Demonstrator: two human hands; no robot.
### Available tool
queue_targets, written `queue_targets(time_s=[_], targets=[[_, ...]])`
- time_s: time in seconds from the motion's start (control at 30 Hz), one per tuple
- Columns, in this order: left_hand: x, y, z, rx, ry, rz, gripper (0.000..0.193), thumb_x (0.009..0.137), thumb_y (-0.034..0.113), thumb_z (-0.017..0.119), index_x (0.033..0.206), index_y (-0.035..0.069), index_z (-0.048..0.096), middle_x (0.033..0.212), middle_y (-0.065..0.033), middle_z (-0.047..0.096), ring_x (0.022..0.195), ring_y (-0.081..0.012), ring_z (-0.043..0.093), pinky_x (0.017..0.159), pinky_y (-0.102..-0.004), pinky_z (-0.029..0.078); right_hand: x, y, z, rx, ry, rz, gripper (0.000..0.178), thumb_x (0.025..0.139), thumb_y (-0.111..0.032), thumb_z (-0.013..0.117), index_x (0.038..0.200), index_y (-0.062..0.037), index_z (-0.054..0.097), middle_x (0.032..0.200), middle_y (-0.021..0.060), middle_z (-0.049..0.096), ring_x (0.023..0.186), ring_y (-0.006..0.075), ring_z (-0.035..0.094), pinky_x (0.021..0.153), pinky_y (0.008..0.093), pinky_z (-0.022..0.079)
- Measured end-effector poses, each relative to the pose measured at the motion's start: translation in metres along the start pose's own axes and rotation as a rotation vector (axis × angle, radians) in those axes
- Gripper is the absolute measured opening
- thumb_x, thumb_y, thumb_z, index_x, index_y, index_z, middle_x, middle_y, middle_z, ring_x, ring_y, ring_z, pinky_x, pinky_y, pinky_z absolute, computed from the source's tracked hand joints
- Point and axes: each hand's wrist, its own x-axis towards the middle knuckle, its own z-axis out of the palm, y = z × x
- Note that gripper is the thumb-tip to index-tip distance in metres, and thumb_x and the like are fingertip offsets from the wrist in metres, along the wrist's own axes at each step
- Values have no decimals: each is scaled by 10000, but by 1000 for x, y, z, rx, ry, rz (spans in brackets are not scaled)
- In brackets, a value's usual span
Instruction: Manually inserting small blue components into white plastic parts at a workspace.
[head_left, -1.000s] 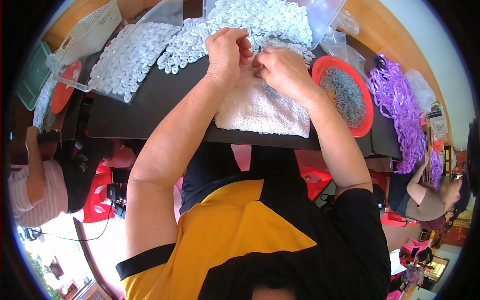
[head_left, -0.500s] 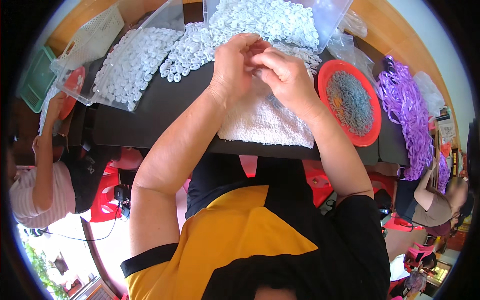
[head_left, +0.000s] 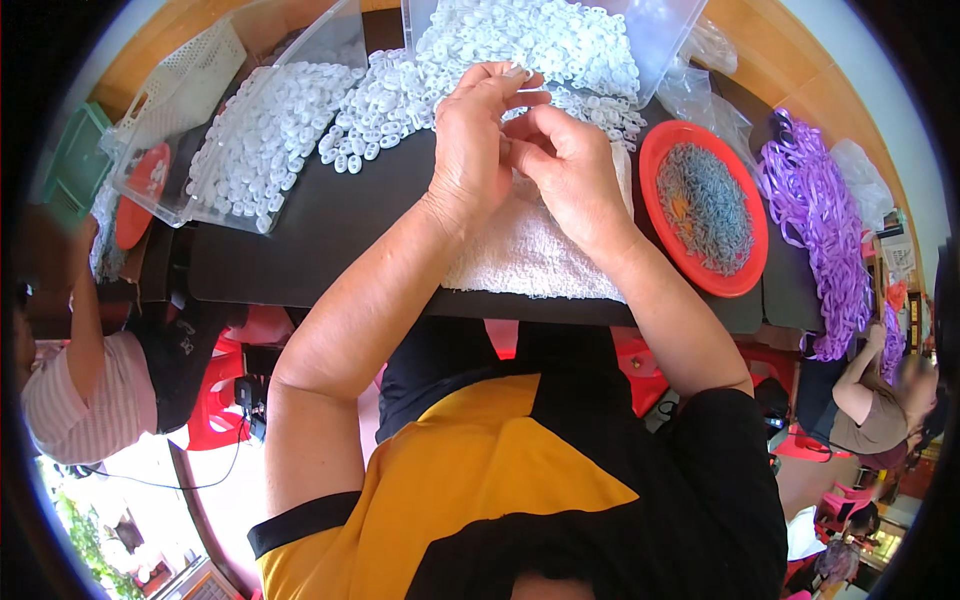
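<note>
"Grip?"
"Left hand [head_left: 472, 145], right hand [head_left: 575, 180]: curled narrow at white cloth [head_left: 535, 262]'s far end; contents, I couldn't tell."
"Room?"
"White pieces [head_left: 388, 105] lay beyond; surface [head_left: 320, 235] bare leftward to front edge; red dish [head_left: 650, 188] right."

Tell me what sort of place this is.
Probably a small hand-assembly workshop, possibly home-based: heaped small white parts, a red plate of small grey pieces, and another person off to the left.

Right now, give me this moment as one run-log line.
left hand: curled, grip unclear; right hand: close beside it, grip unclear; towel: below right hand; plate: right of towel, holding grey pieces; white pieces: heaped beyond hands
</note>
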Motion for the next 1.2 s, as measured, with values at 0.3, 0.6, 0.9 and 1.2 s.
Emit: queue_targets(time_s=[0.3,0.6,0.9,1.2], targets=[[-1,-5,-4,25,8,-21,141,888,113,541,918,-23,566,887,-131,632,797,-210,608,730,-338,527,0,12,0,139,-30,-125,68,866,11,579,922,9,618,860,30,645,801,96,595,710,247,495],[4,-6,-8,304,-50,177,143,858,117,608,863,-26,603,747,-86,637,664,-153,609,640,-278,500,13,-2,-57,374,87,193,187,892,-163,616,975,-2,660,769,38,652,655,121,618,616,212,406],[-5,-8,-2,491,-138,228,150,896,113,607,911,-35,632,780,-86,655,667,-149,622,615,-264,486,12,1,-63,338,114,118,198,885,-185,632,962,-6,669,771,41,653,650,123,623,609,213,409],[-5,-6,-2,548,-148,203,149,894,114,608,913,-33,629,763,-72,640,649,-137,604,607,-258,481,13,1,-64,276,105,85,183,878,-174,640,948,-8,676,748,36,652,635,110,617,595,203,406]])
